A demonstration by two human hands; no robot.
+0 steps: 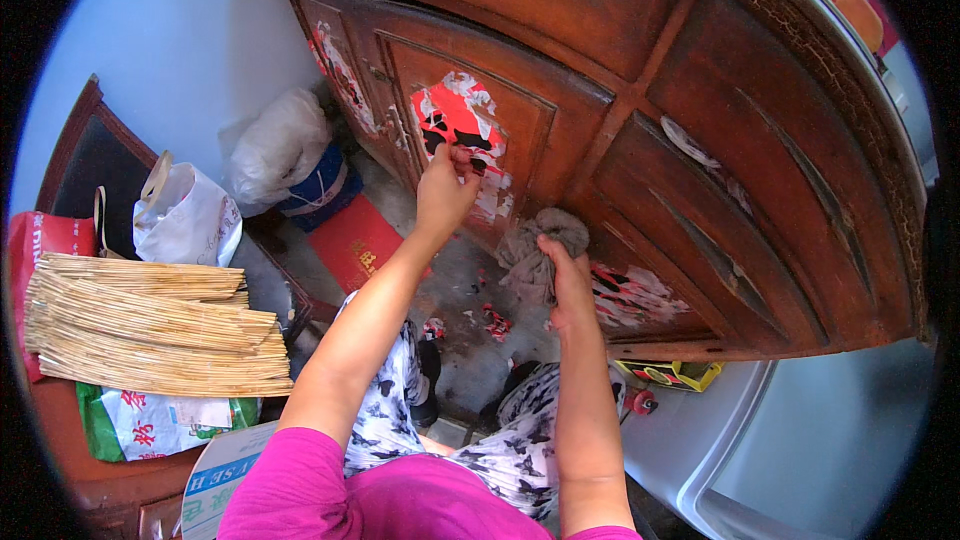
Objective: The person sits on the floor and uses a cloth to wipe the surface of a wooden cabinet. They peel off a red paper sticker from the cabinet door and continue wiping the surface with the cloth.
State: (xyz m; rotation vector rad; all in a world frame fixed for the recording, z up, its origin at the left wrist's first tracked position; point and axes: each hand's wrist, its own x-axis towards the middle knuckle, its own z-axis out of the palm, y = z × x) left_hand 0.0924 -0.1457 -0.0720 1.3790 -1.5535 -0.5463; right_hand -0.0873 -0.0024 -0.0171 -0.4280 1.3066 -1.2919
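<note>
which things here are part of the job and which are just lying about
Part of the job:
- left hand, at the torn red paper
- wooden cabinet bearing that paper
- grey cloth in the right hand

Apparently just lying about:
- bundle of thin sticks
- white bag
- blue bucket

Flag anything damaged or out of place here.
Yes. The red paper on the cabinet door is torn and ragged, with whitish patches exposed, and red scraps litter the floor below.
</note>
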